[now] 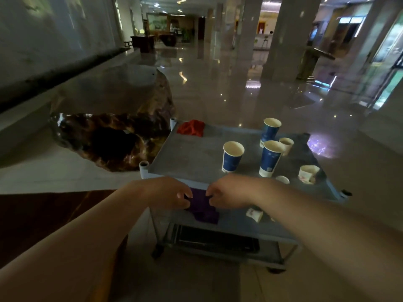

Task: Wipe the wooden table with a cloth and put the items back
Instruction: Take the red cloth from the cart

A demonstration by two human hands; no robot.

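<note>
Purple cloth [204, 209] partly hidden behind both hands; small white cup [282, 179] mostly behind right forearm; cart's lowest-shelf contents too dark.

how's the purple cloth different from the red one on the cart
The purple cloth hangs at the near edge of the cart, pinched by the left hand and the right hand; the red cloth lies untouched at the far left corner. The purple cloth looks spread and draped down, while the red cloth is bunched in a heap. Both are small cloths on the same cart.
</note>
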